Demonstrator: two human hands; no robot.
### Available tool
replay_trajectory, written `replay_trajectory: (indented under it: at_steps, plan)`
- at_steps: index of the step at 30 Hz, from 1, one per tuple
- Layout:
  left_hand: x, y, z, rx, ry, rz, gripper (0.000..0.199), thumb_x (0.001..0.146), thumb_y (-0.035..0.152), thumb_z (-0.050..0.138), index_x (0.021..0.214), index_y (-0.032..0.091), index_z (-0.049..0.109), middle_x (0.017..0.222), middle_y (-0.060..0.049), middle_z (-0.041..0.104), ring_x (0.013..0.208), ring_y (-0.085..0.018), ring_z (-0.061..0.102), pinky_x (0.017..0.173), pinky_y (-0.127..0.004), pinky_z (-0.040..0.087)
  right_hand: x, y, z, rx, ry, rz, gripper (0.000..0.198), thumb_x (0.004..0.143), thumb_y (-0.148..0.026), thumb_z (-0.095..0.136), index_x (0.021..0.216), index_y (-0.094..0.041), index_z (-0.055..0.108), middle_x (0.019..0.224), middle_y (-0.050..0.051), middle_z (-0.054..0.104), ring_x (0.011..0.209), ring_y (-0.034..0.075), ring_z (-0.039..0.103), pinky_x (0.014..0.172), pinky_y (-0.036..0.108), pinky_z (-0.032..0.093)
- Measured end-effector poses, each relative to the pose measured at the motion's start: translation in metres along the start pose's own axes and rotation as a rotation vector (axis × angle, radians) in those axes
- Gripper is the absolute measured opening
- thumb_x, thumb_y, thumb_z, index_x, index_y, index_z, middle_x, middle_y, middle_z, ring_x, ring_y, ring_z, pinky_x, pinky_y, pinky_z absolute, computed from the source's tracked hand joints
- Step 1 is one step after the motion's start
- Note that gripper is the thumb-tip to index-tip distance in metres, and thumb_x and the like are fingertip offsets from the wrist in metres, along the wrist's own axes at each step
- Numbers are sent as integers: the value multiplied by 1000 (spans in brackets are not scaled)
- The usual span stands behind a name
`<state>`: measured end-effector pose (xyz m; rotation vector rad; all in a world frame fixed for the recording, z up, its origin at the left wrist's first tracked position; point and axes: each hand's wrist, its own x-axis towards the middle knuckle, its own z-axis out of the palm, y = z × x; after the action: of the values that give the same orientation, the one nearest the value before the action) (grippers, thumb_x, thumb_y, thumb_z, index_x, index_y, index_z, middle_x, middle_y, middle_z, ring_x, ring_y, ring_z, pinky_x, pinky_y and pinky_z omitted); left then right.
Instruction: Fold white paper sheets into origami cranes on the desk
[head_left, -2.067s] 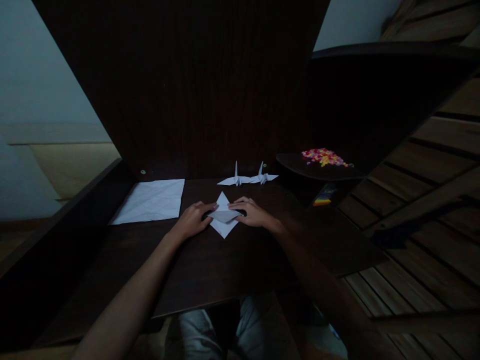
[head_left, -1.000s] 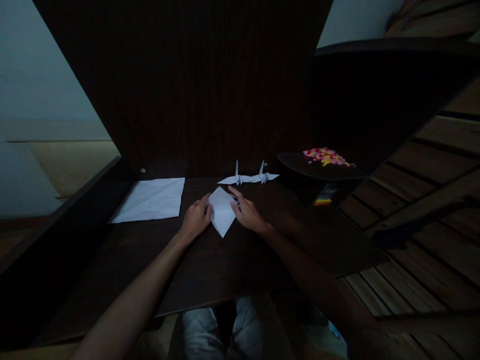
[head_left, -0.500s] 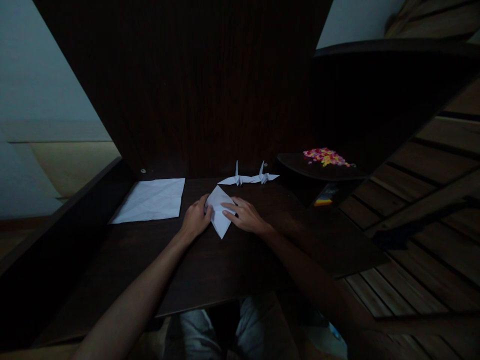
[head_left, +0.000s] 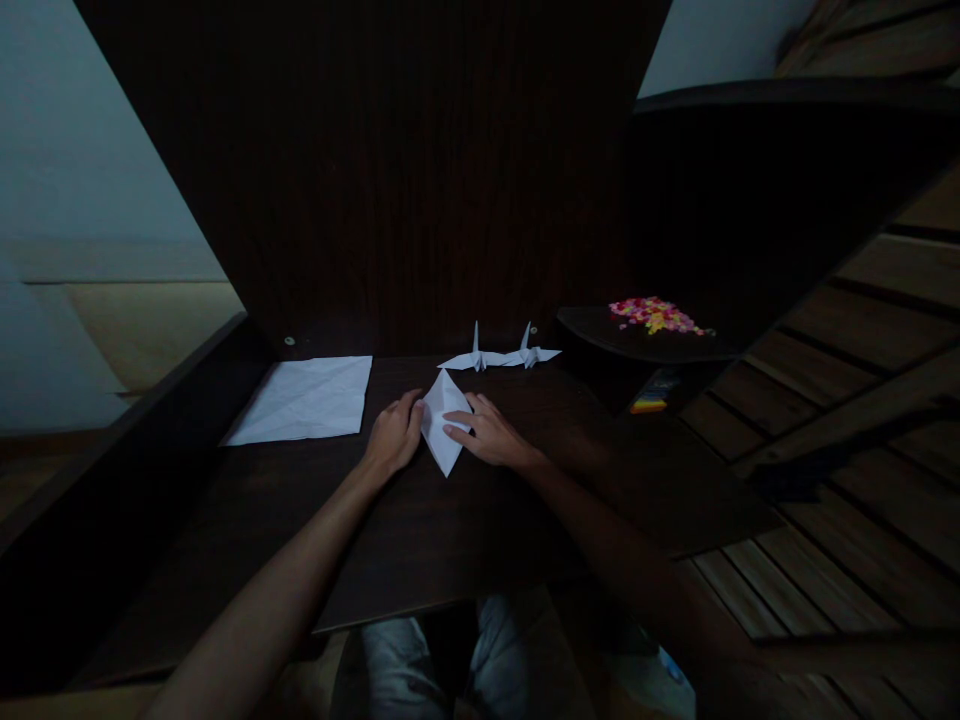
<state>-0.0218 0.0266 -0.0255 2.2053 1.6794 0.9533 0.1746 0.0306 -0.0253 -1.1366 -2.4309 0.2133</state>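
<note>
A white paper folded into a diamond [head_left: 440, 432] lies on the dark desk in front of me, one point toward me. My left hand [head_left: 396, 432] pinches its left corner, with thumb and fingers close together. From the right, my right hand [head_left: 491, 430] grips the other side; its thumb and a finger lie across the paper's face, and the right corner is partly hidden under them. Just behind the diamond stand two white origami cranes [head_left: 480, 360], side by side and touching, with their necks or tails pointing up.
A creased white sheet [head_left: 304, 398] lies flat at the left of the desk [head_left: 420, 560]. On a low corner shelf [head_left: 592, 326] at the right is a heap of small pink, red and yellow pieces [head_left: 652, 315]. Below that shelf sits a small box with a yellow-orange end [head_left: 649, 405].
The diamond looks narrower on its left side, where my left hand has let its fingers draw in at the edge. My right hand has barely moved. The whole view has shifted slightly.
</note>
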Motion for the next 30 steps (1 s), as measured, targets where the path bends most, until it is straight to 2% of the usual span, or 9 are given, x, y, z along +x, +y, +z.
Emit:
replay_trajectory:
  at_steps: [4, 6, 10, 12, 14, 22, 30]
  plan:
    - [0, -3, 3, -4, 10, 9, 37, 92, 31, 37, 120, 12, 53, 113, -15, 65, 104, -27, 62, 93, -43, 47, 1, 1, 2, 0, -12, 2, 39, 92, -45, 44, 116, -21, 64, 108, 12, 52, 105, 24, 47, 95, 42, 39]
    - [0, -3, 3, -26, 60, 40, 35, 89, 29, 43, 119, 13, 52, 109, -14, 65, 100, -26, 62, 91, -42, 49, 1, 2, 3, -8, -9, 3, 40, 92, -46, 44, 116, -22, 64, 107, 11, 52, 105, 25, 47, 95, 43, 39]
    - [-1, -2, -1, -50, 159, 241, 27, 84, 20, 48, 111, 16, 53, 109, -11, 59, 103, -23, 57, 92, -40, 47, 1, 3, 5, -8, 6, 0, 38, 92, -46, 45, 116, -23, 64, 106, 10, 52, 105, 25, 47, 94, 43, 39]
    - [-2, -1, -2, -10, 143, 342, 23, 85, 20, 47, 105, 17, 57, 116, -12, 54, 110, -24, 52, 97, -42, 44, 1, 3, 5, -1, 11, -11, 37, 92, -45, 46, 116, -23, 64, 107, 10, 52, 105, 24, 47, 94, 43, 39]
    - [-2, -1, -2, 36, 112, 383, 23, 86, 24, 48, 104, 17, 60, 122, -13, 50, 114, -27, 48, 98, -45, 42, 1, 2, 5, 5, 17, -15, 37, 92, -44, 45, 115, -23, 64, 107, 10, 52, 104, 24, 47, 93, 42, 40]
    - [-3, -5, 2, 125, 34, 352, 40, 85, 37, 52, 119, 16, 58, 135, -15, 41, 119, -34, 41, 99, -54, 40, 0, 2, 4, 47, 45, -30, 39, 92, -46, 44, 108, -19, 67, 109, 11, 50, 103, 22, 48, 94, 40, 40]
    - [-2, -7, 6, 26, -28, 297, 45, 84, 33, 51, 123, 11, 53, 137, -18, 35, 126, -33, 41, 104, -49, 39, 2, 6, 7, 41, 66, -32, 33, 92, -42, 46, 99, -19, 69, 103, 9, 51, 97, 20, 49, 92, 38, 42]
